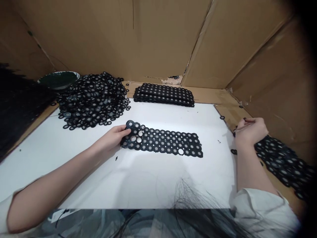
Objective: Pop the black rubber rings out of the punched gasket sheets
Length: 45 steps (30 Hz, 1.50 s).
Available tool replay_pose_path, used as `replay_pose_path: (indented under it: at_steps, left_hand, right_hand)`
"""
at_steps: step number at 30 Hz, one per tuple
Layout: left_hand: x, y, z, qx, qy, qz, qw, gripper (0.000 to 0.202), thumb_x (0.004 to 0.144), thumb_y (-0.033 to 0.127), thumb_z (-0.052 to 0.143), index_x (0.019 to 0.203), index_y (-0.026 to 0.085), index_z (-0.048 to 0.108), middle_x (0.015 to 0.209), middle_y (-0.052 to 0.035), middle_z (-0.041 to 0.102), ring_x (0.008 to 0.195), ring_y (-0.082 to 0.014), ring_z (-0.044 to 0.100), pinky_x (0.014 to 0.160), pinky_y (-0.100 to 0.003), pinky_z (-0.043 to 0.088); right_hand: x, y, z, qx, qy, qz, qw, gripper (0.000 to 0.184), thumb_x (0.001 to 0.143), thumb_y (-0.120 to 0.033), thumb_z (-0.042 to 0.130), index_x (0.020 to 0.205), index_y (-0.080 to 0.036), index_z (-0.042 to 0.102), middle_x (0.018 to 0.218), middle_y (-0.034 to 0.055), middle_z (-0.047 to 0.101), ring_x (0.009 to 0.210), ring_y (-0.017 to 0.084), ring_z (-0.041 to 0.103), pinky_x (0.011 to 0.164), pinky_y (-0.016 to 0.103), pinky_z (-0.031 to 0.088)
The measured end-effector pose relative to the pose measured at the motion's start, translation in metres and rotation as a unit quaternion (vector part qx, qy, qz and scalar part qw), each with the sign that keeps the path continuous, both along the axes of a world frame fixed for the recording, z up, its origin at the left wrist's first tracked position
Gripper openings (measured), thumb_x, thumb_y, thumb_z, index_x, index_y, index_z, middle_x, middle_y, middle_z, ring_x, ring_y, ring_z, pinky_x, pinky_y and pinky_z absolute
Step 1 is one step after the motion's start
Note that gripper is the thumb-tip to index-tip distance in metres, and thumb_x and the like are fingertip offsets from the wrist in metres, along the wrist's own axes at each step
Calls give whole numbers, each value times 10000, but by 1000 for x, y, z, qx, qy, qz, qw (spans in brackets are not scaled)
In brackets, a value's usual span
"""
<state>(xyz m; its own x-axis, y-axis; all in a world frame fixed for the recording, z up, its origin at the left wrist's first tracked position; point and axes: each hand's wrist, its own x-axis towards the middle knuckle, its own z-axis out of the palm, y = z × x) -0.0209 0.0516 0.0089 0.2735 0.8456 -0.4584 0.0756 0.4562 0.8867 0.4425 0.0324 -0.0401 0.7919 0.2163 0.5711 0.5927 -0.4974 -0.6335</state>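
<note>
A black rubber sheet of joined rings [168, 142] lies flat on the white table top [138, 175]; a few of its rings are punched out, leaving holes. My left hand [112, 137] grips the sheet's left end, fingers closed over the edge. My right hand [250, 130] is off to the right over the brown cardboard, fingers curled shut around something small and thin I cannot make out. It hovers beside a pile of black ring pieces [282, 162] at the right edge.
A big heap of loose black rings [92, 99] sits at the back left, with a bowl [59, 79] behind it. A stack of uncut ring sheets [164, 94] lies at the back centre. Cardboard walls [158, 36] enclose the table.
</note>
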Motion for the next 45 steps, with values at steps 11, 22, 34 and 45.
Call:
replay_pose_path:
  at_steps: [11,22,34,45]
  left_hand:
    - [-13,10,0,81,54,-37,995,281,635,246,615,900,173,556,753,-25,621,723,-169,580,649,-284,437]
    - [-18,23,-13,173,135,-42,975,195,668,338,553,731,153,551,541,3,548,444,-99,484,442,-223,389]
    - [-22,29,-21,160,128,-33,978,103,672,244,506,658,145,535,503,28,485,401,-68,425,401,-196,365]
    - [-21,27,-18,151,117,-34,981,143,657,216,522,771,142,565,571,14,535,423,-64,432,423,-197,363]
  right_hand:
    - [-58,3,26,-46,-128,150,979,174,655,-272,617,802,-186,581,870,158,616,905,258,510,774,415,311]
    - [-287,26,46,-83,221,764,600,296,850,-353,347,962,-201,575,888,31,603,841,132,550,762,291,422]
    - [-318,24,5,-52,312,675,666,142,757,-345,478,723,-208,467,836,2,557,809,135,530,765,307,401]
    - [-315,25,8,-58,312,740,593,176,772,-252,393,606,-197,371,684,-39,472,681,110,463,691,272,373]
